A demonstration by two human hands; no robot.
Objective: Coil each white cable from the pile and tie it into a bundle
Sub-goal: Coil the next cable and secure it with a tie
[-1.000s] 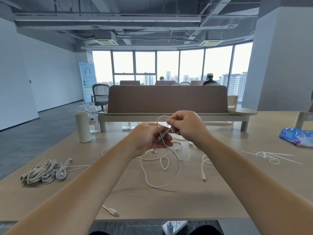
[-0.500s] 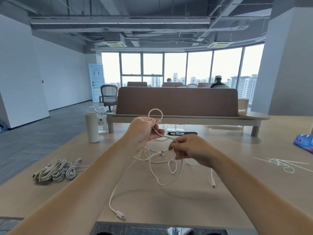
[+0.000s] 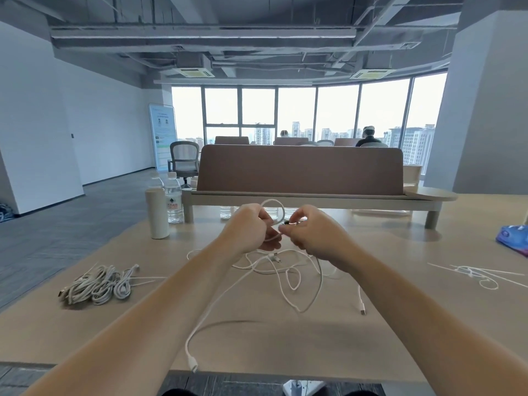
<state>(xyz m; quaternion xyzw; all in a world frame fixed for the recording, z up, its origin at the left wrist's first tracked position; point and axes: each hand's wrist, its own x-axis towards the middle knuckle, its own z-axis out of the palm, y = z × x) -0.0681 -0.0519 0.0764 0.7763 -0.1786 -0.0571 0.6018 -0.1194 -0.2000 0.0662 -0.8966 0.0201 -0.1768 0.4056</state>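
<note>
My left hand [image 3: 251, 228] grips a white cable [image 3: 275, 205] that rises in a small loop above its fingers. My right hand [image 3: 310, 231] pinches the same cable just to the right, close against the left hand. The cable's slack hangs down to the table and trails to a plug [image 3: 193, 365] at the front edge. A loose pile of white cables [image 3: 285, 270] lies under both hands. Tied bundles of cable [image 3: 98, 285] lie at the left of the table [image 3: 371, 347].
A white tumbler [image 3: 156, 214] and water bottles [image 3: 174, 200] stand at the back left. White cable ties [image 3: 477, 274] lie at the right, a blue packet [image 3: 514, 235] at the right edge. A raised shelf with a brown screen [image 3: 300, 170] crosses the back.
My right hand has risen from below and come up beside the left hand, drawing more cable toward the loop. The loop above my left hand has grown.
</note>
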